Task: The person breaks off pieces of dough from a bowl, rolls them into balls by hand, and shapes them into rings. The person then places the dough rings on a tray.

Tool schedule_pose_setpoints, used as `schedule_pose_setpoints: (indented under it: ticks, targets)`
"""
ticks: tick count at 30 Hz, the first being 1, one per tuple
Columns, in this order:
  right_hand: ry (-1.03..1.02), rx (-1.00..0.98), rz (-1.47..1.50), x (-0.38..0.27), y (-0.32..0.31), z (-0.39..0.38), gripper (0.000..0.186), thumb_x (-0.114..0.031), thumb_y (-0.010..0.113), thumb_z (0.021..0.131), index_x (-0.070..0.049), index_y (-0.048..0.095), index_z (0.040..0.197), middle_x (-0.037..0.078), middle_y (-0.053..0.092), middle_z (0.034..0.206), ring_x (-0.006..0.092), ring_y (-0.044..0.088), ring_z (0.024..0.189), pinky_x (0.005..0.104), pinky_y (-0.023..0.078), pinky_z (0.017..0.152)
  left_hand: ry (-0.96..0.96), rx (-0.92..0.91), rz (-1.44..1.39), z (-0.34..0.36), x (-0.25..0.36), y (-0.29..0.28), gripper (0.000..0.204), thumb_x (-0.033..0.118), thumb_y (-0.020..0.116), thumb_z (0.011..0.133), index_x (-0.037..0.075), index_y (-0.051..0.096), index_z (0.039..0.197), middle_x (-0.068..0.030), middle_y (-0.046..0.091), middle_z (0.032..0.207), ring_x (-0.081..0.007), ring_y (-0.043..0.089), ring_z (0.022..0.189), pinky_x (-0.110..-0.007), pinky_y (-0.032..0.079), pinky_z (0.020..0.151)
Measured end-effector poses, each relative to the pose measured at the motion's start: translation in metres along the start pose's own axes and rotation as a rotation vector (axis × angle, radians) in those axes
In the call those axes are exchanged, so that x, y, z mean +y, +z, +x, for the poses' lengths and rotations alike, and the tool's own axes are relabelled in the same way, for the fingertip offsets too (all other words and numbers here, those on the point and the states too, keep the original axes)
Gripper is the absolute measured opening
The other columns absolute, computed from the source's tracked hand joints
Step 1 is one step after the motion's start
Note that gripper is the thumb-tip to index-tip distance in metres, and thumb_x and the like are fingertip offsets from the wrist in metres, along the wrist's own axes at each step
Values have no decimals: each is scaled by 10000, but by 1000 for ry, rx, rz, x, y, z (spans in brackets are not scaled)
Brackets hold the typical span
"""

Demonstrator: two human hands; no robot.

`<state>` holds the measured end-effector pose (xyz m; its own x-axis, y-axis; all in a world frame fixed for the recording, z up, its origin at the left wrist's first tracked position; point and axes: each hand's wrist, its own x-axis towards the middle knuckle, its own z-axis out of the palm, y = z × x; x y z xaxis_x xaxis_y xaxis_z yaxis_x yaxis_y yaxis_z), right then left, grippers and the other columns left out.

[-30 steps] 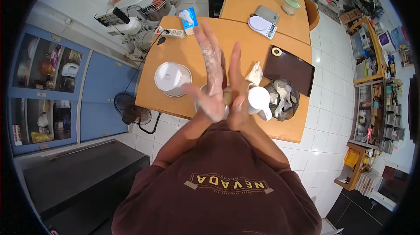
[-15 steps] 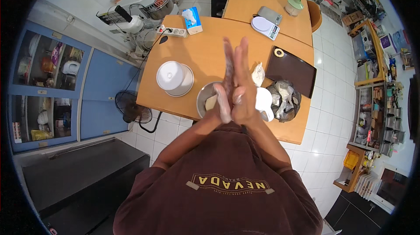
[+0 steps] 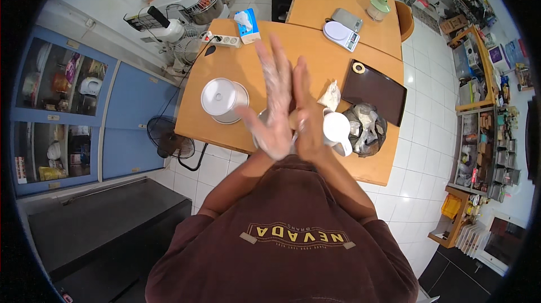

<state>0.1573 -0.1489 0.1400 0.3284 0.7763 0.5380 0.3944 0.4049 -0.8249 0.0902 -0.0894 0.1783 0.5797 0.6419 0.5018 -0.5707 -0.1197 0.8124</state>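
My left hand (image 3: 274, 108), its palm coated with a whitish film, is raised over the table's near edge with fingers stretched out. Against it, palm facing palm, stands my right hand (image 3: 307, 122), its fingers also straight. A small pale, dough-like patch (image 3: 293, 120) shows between them; I cannot tell whether it is between the palms or behind them. Below and behind the hands is a metal bowl (image 3: 262, 116), mostly hidden. Right of the hands stand a white lidded jug (image 3: 336, 128) and a small bag of white powder (image 3: 331, 95).
A white lidded tub (image 3: 220, 97) stands left on the wooden table (image 3: 282, 35). To the right lie a dark plastic bag (image 3: 367, 131) and a brown tray (image 3: 376, 90) with a tape roll (image 3: 358, 68). Farther back are a kitchen scale (image 3: 341, 35), a tissue pack (image 3: 247, 25) and a power strip (image 3: 225, 40).
My left hand has turned and slid left, so its whitish palm shows more and the fingertips have parted. The right hand has shifted slightly and sits lower.
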Motion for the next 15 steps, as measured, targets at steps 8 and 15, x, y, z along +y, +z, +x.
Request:
schedule_pose_setpoints:
  ticks: [8,15]
  targets:
    - [-263,128,3,16,-9,18,721,-449,228,1112,53,204,1628,283,129,1704,471,122,1576,546,92,1260,74,-50,-131,-1,-1,7,1088,844,246,935,110,-74,1672,-107,-86,1751,-362,32,1599,-543,96,1263]
    - [-237,75,229,17,13,3,789,-547,214,1094,7,137,1652,247,26,1725,430,32,1595,552,33,1264,28,-50,323,-25,-37,-21,1142,907,198,898,114,-82,1671,-81,-121,1750,-315,24,1600,-504,158,1250]
